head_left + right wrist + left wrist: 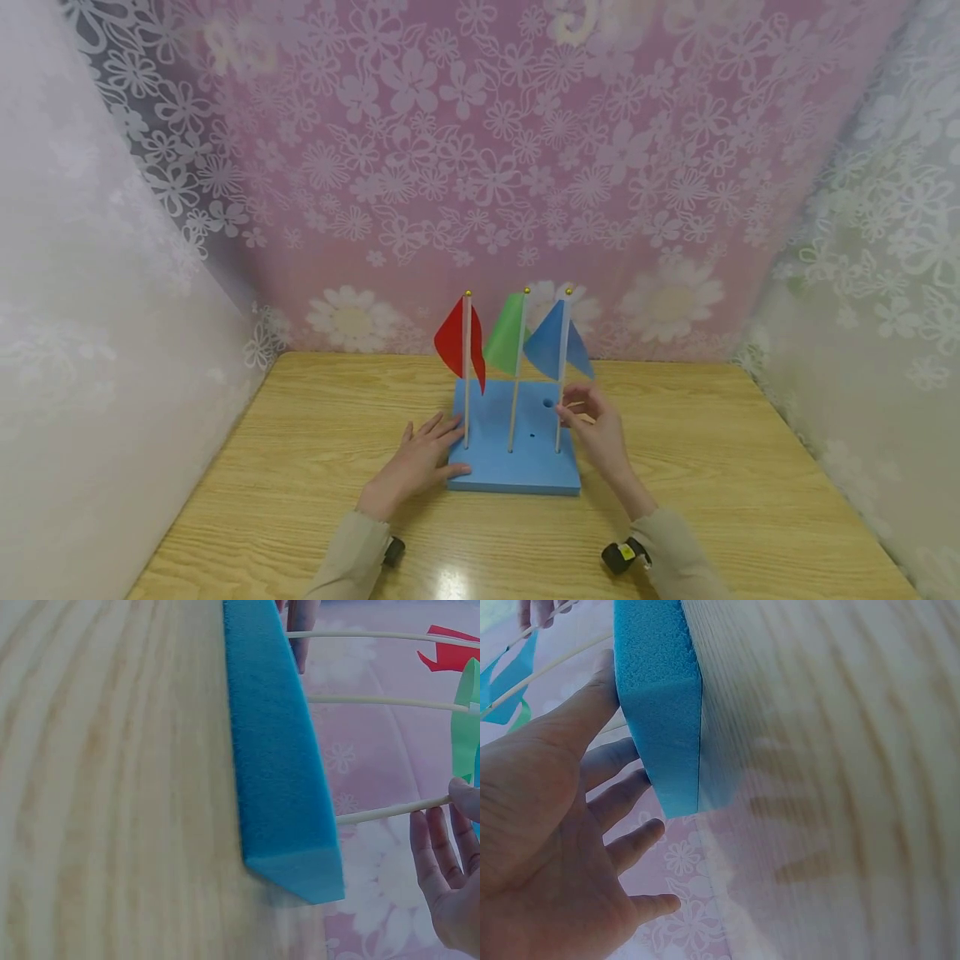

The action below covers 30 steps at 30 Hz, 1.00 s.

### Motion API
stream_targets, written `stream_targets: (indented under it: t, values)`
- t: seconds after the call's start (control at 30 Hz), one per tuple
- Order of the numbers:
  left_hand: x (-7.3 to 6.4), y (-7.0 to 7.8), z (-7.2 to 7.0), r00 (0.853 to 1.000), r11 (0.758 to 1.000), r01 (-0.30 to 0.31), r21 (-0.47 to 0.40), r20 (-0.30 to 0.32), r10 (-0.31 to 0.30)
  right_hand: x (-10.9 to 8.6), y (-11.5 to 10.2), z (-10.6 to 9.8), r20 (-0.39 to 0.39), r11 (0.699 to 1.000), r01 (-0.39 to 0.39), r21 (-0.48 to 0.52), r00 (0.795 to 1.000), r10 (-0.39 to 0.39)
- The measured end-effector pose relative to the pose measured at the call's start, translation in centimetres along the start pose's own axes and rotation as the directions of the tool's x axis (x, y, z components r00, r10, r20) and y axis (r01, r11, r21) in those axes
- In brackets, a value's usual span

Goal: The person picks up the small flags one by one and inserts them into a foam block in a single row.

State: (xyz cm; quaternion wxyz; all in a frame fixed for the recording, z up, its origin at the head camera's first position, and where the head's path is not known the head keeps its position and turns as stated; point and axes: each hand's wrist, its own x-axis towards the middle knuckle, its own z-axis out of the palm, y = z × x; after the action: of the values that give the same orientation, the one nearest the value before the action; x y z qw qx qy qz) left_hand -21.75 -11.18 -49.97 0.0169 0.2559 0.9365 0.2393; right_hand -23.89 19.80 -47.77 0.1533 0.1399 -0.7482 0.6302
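A blue foam block (517, 475) lies on the table with three small flags standing in its front row of holes. The red flag (452, 337) is on the left, the green flag (506, 337) in the middle, the blue flag (547, 342) on the right, each on a thin wooden stick with a gold bead on top. My right hand (600, 429) pinches the blue flag's stick between thumb and fingers, partway up; its lower end meets the block. My left hand (416, 467) rests with fingers spread at the block's left edge, thumb on its front corner.
Two further holes, a larger one and a small one, show in the block's right half. The wood-grain table (315, 450) is bounded by a pink floral curtain (487, 167) behind and pale curtains on both sides.
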Motion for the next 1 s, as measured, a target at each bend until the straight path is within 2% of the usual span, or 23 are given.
stream_targets:
  t: [0.13,0.3,0.67,1.0]
  values:
    - [-0.1,0.1,0.0,1.0,1.0,-0.001,-0.006,0.002,0.001,-0.3,0.1,0.0,-0.001,1.0,-0.008,-0.01,1.0,0.008]
    - [-0.1,0.0,0.1,1.0,1.0,-0.001,-0.008,-0.002,0.001,0.0,2.0,-0.3,-0.018,1.0,-0.018,-0.003,1.0,0.018]
    - [0.1,-0.1,0.0,1.0,1.0,-0.001,-0.001,0.0,0.001,0.2,1.7,-0.6,-0.011,0.999,-0.014,0.044,1.0,0.015]
    - [0.1,-0.4,0.2,1.0,1.0,-0.01,0.01,-0.009,0.01,0.0,1.7,-1.6,0.012,1.0,0.004,-0.005,1.0,-0.004]
